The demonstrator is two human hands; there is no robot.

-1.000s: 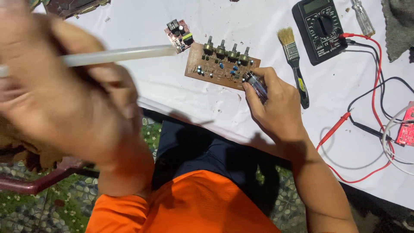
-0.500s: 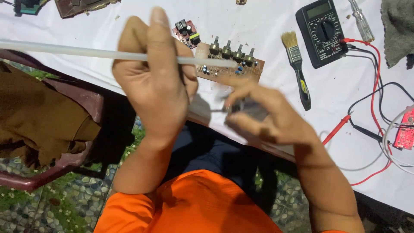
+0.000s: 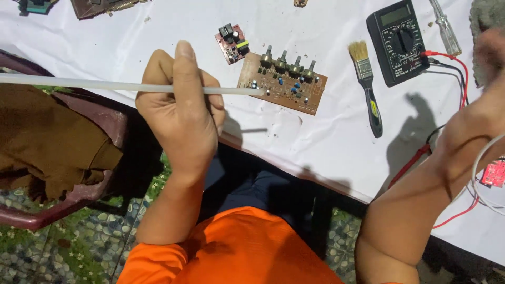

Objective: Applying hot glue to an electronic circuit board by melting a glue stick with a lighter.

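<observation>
White table point(image 3: 326, 137), left grip point(image 3: 181, 110) around stick point(image 3: 94, 85)

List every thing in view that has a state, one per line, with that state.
left hand: closed around the white stick
white stick: held level, tip at the brown circuit board
brown circuit board: flat on the table, knobs up
small red board: lying apart
brush: lying flat, unheld
multimeter: leads plugged in
right hand: raised, blurred, grip unclear

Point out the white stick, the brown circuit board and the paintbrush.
white stick point(image 3: 105, 85), head view, on its shaft left of the left hand.
brown circuit board point(image 3: 294, 92), head view, board face.
paintbrush point(image 3: 373, 108), head view, black handle.
</observation>
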